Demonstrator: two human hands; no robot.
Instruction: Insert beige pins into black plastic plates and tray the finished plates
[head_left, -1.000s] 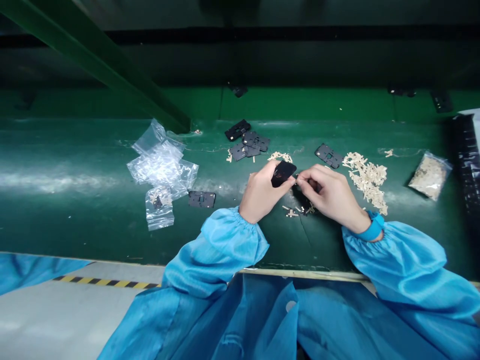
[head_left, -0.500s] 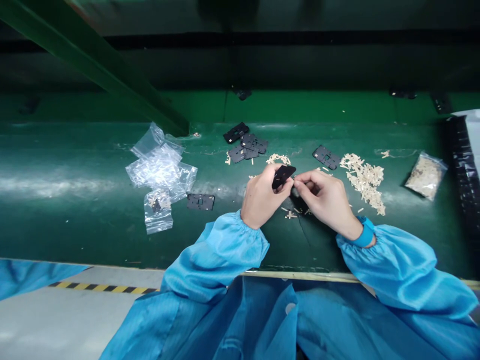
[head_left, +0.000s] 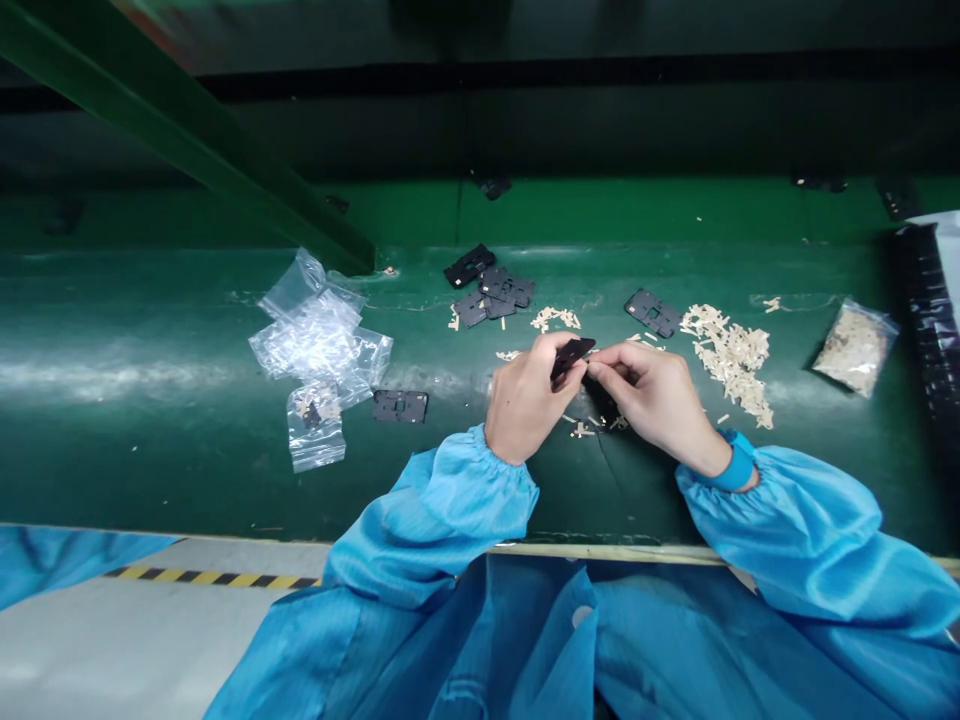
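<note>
Across the lower frame runs a green workbench (head_left: 150, 470), with a green beam (head_left: 172, 120) crossing the upper left above it and a gray floor with yellow-and-black tape (head_left: 210, 578) showing at the lower left. We see blue sleeves (head_left: 427, 520) reaching in from the bottom edge to the bench's middle. At left of center lies a heap of clear bags (head_left: 315, 340), with a bag holding a dark piece (head_left: 315, 425) just below it and a black frame (head_left: 400, 405) to its right. Upper center, more black frames (head_left: 491, 295) lie overlapping, and another frame (head_left: 652, 313) sits apart to their right. Right of center is a loose pile of beige strips (head_left: 731, 360), and a filled bag (head_left: 855, 348) lies further right. Our left hand (head_left: 529, 405) is closed on a black plate (head_left: 571, 358), gripping it between thumb and fingers at center, tilted up off the bench. Our right hand (head_left: 656, 395) is pinched narrow, its fingertips (head_left: 600, 368) just at the plate's lower edge; anything between them is too small to tell. A few loose strips (head_left: 581, 430) lie on the bench below.
</note>
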